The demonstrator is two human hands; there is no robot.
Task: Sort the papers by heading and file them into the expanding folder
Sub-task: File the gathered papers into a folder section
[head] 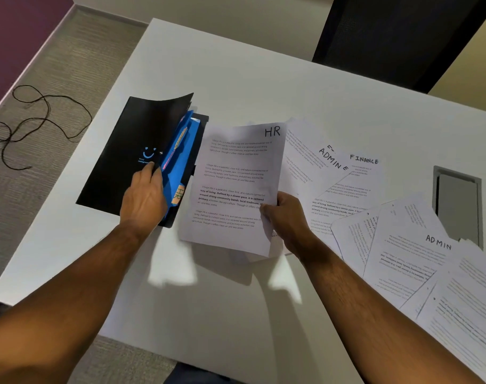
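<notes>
The HR papers (236, 187), light and floppy, hang over the worktop (236, 300) just right of the expanding folder (131, 151), right hand (284, 217) fingers pinching their right edge, left hand (145, 198) fingers gripping the cover; both edges likely want support.

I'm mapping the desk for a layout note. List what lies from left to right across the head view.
Black cord on the floor → black expanding folder → left hand → HR sheet → right hand → FINANCE sheet → grey cable hatch in the table.
</notes>
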